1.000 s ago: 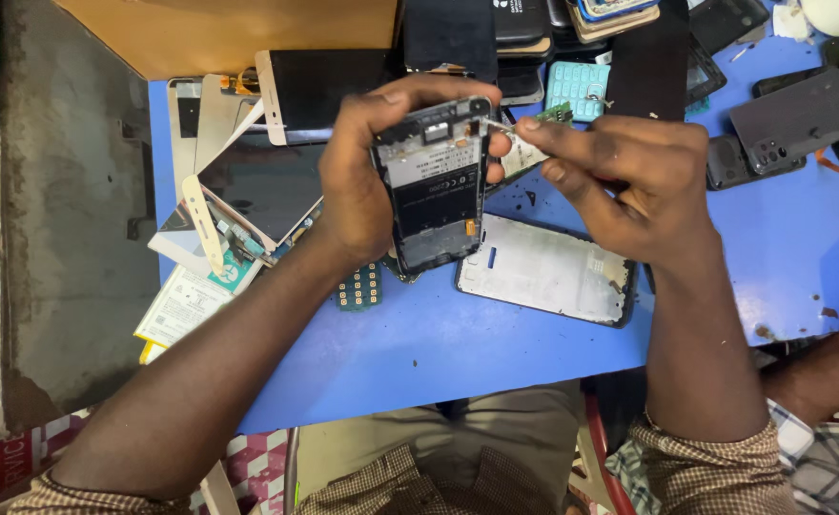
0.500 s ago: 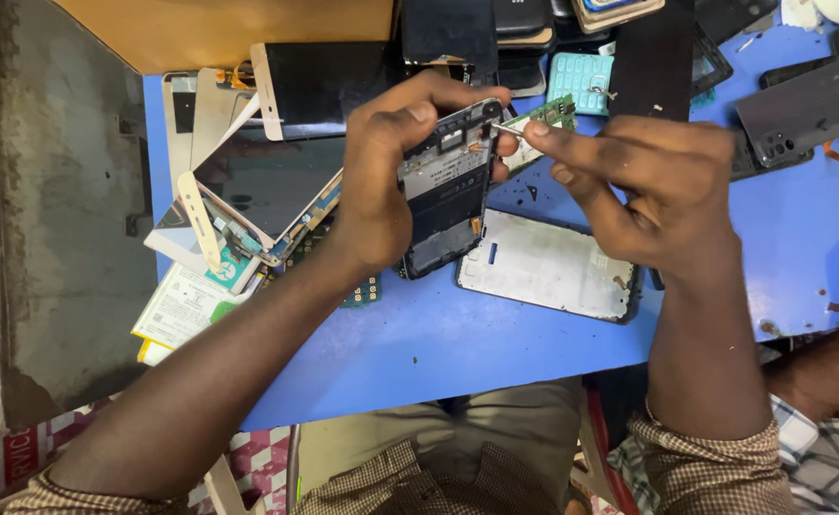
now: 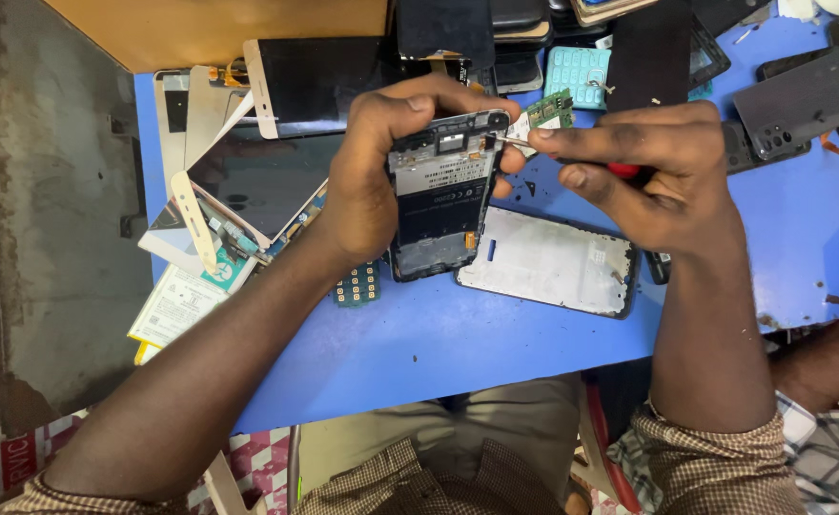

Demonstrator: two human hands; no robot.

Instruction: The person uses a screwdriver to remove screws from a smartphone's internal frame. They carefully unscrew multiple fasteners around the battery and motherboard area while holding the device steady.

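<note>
Item: opened phone (image 3: pixel 443 195), back cover off, dark internals and a white-labelled strip showing. It is held tilted above the blue surface (image 3: pixel 458 353), near its middle, in the left hand (image 3: pixel 372 181), whose grip is clamped around the phone's left edge and top, thumb on the upper rim.

Item: screwdriver (image 3: pixel 572 157), thin metal shaft, red handle partly hidden. The right hand (image 3: pixel 648 176) has its grip closed on it; the tip meets the phone's upper right corner.

Item: pale back panel (image 3: pixel 548 262), rectangular, lying flat on the surface just right of and below the phone.

Item: small green keypad board (image 3: pixel 358 284), partly under the left wrist.

Item: green circuit board (image 3: pixel 548 113), small, just beyond the screwdriver tip.

Item: teal keypad (image 3: pixel 577 72), at the far edge.

Item: stack of gold-framed display panels (image 3: pixel 248 181), dark glass, overlapping at the surface's left end; a white printed paper label (image 3: pixel 176 305) lies under them, overhanging the edge.

Item: dark phone back cover (image 3: pixel 801 100), far right.

Item: red-and-white printed carton (image 3: pixel 0 467), lower left corner, on the floor.

Surroundings: grey concrete floor (image 3: pixel 48 219) to the left; brown board (image 3: pixel 238 24) along the far edge. Another person's forearm (image 3: pixel 834 358) with a checked cuff enters at right.
</note>
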